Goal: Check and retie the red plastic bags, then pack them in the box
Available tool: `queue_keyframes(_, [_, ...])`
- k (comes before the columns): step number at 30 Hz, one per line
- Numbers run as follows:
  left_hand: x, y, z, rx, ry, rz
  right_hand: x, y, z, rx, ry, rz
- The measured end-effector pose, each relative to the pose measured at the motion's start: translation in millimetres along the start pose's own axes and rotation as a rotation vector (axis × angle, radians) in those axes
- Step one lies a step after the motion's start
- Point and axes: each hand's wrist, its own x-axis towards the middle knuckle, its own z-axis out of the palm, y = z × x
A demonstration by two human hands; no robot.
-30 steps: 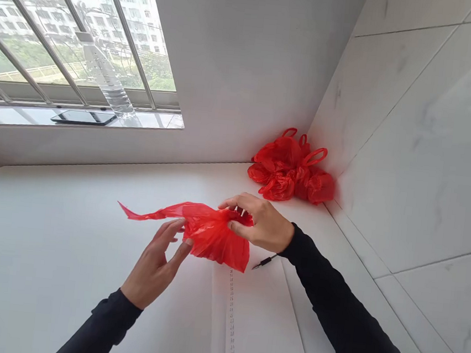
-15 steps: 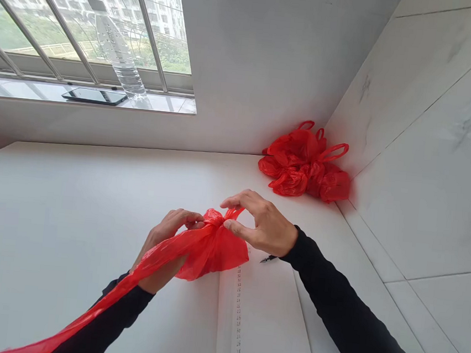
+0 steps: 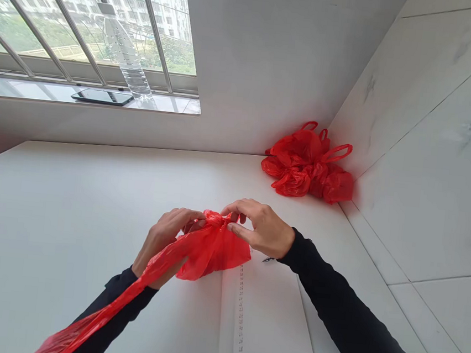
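Note:
A red plastic bag [image 3: 212, 249] is gathered between both hands above the white counter [image 3: 69, 210]. My right hand [image 3: 261, 229] pinches the bag's bunched top with thumb and fingers. My left hand [image 3: 165, 239] is closed on the same bunch from the left, and a long twisted red tail of the bag runs over my left wrist down to the lower left corner. Both arms wear black sleeves.
A white sheet of paper [image 3: 272, 319] with a column of numbers lies under the bag, a pen [image 3: 268, 260] peeking out by my right wrist. Several knotted red bags [image 3: 309, 169] sit in the far right corner. A phone [image 3: 101, 97] and clear bottle [image 3: 128, 55] stand on the windowsill.
My left hand has gone from open below the bag to closed on its gathered top. The bag's long tail swung from pointing left to hanging over my left arm.

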Motion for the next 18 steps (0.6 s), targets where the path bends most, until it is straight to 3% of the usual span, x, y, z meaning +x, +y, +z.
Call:
queue_keyframes(3, [-1, -10, -0.5, 0.008, 0.114, -0.047, 1, 0, -4, 0.011, 0.028, 0.038])
queue_keyframes(6, [-2, -17, 0.4, 0.008, 0.133, -0.058, 1, 0, -6, 0.015, 0.041, 0.062])
queue_keyframes(9, [-2, -16, 0.7, 0.015, 0.130, -0.072, 1, 0, -7, 0.024, 0.035, 0.059])
queue_keyframes(13, [1, -13, -2.0, 0.074, 0.256, -0.129, 0, 2, -9, 0.012, 0.037, 0.082])
queue_keyframes(16, [3, -17, -5.0, 0.082, 0.300, -0.071, -1, 2, -10, 0.005, 0.050, 0.106])
queue_keyframes(18, [4, -19, -6.2, 0.059, 0.260, 0.011, -2, 1, -11, 0.001, 0.053, 0.116])
